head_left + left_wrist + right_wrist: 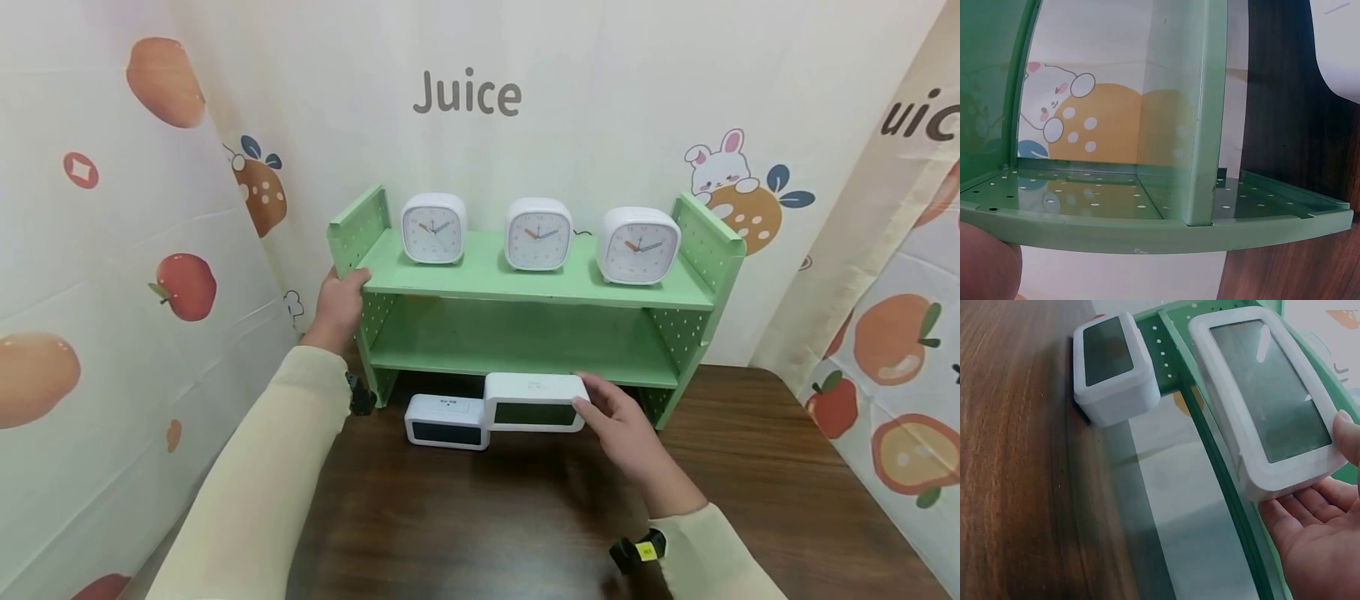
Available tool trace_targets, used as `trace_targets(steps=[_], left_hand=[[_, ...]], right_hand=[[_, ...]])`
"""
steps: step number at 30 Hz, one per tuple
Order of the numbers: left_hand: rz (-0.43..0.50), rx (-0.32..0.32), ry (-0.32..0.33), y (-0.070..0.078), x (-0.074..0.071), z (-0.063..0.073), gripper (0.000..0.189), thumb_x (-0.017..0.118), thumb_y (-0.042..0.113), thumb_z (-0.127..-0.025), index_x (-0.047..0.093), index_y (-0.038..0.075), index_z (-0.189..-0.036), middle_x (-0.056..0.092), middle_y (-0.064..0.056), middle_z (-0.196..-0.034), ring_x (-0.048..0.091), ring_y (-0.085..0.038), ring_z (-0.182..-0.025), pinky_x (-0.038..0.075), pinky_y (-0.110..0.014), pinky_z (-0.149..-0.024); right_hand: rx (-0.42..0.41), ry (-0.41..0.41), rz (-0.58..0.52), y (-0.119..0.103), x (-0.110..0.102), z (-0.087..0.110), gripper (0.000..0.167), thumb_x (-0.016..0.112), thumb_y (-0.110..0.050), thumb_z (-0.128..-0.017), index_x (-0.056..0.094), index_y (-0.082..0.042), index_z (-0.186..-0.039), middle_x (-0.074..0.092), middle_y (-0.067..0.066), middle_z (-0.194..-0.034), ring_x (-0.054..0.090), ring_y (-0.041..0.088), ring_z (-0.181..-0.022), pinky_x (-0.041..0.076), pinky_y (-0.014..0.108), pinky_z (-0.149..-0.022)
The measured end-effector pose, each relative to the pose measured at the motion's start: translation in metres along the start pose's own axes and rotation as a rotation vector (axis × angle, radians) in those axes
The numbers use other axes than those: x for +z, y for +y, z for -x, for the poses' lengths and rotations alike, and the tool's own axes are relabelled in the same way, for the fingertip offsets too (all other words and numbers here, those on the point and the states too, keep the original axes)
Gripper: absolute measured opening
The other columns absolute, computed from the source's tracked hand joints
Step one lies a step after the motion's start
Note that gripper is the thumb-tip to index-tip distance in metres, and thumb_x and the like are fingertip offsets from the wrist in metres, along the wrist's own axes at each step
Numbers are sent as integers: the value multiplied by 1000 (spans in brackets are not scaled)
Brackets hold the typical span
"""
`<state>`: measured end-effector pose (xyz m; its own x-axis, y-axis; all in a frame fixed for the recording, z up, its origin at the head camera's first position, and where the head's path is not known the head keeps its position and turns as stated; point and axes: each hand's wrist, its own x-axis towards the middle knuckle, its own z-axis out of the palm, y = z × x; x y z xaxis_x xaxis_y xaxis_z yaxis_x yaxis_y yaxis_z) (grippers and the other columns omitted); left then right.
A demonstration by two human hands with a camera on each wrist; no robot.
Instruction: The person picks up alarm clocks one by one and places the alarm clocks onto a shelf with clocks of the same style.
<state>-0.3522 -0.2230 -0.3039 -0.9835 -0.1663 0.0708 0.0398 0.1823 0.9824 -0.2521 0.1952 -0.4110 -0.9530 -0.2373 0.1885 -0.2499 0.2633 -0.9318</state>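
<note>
My right hand [626, 429] holds a white digital clock [536, 387] by its right end, thumb at the front and fingers underneath. The clock hangs in front of the lower board of a green two-tier desk shelf [525, 335], its dark screen facing me. A second white digital clock [447, 422] stands on the table just left of it, near the shelf's foot. On the far left, my left hand [339, 307] grips the shelf's perforated side panel [1141, 240] near the upper board; one fingertip shows at the panel's edge in the left wrist view.
Three white square analog clocks stand in a row on the upper board: left clock [434, 228], middle clock [537, 234] and right clock [640, 246]. The dark wooden table [450, 525] spreads in front. A fruit-printed curtain [600, 125] hangs behind and at both sides.
</note>
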Motion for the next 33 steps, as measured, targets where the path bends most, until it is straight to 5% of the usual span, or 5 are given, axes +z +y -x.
trace_targets(steps=[8,33], left_hand=[[-8,-8,11,2,-1,1,68,41,45,-107,15,25,-166,36,-9,-161,41,-29,-139,32,-55,-116],[19,-10,3,2,2,1,67,42,43,-107,16,25,-166,36,-8,-161,42,-27,-139,32,-55,-116]], right_hand=[[44,-16,-4,-24,4,-22,55,62,-38,-104,51,-10,-150,53,12,-149,49,29,-135,43,51,-109],[34,-33,-14,-64,36,-96,67,62,-34,-105,37,-2,-158,41,16,-159,38,28,-146,35,49,-117]])
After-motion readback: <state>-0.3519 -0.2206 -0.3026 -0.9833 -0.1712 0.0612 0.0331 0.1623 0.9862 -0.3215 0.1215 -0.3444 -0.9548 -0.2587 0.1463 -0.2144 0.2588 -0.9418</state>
